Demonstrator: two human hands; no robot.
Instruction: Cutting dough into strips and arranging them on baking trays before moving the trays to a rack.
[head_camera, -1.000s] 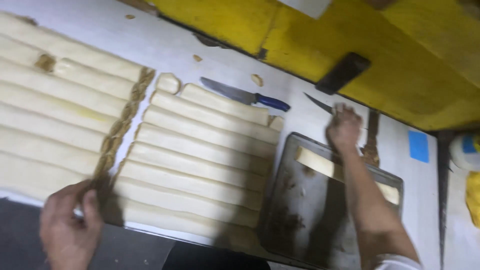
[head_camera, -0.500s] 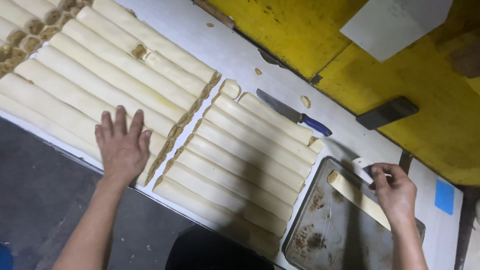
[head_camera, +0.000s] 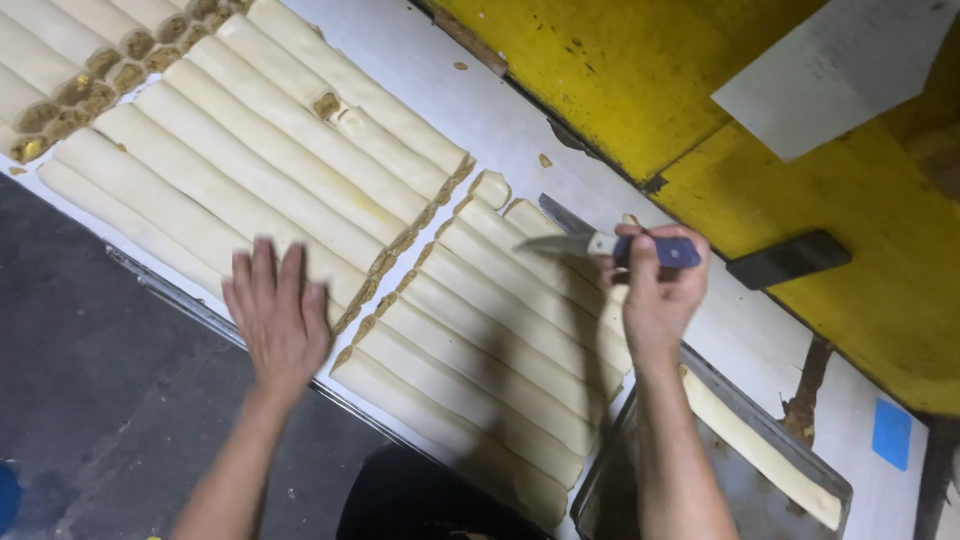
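Head view is looking down on a white work table (head_camera: 520, 120) that is carrying long rows of pale filled dough rolls (head_camera: 260, 175). Taking those rolls as the landmark, the left hand (head_camera: 275, 318) is lying flat and fully open, fingers spread, palm pressing on the near ends of the rolls at the table's front edge; it is gripping nothing. The right hand (head_camera: 655, 290) is hovering over the far right end of a second block of rolls (head_camera: 480, 350), fingers curled tight around the blue handle of a knife (head_camera: 610, 245), whose blade is pointing left above the rolls' tops. Whether the blade is touching the dough cannot be told. Just right of that second block, a metal baking tray (head_camera: 740, 500) is sitting with one single roll (head_camera: 760, 450) lying in it, partly hidden by the right forearm. Beyond the rolls, a yellow surface (head_camera: 620, 80) is bearing a dark flat phone-like slab (head_camera: 790, 258) and a white sheet of paper (head_camera: 840, 70).
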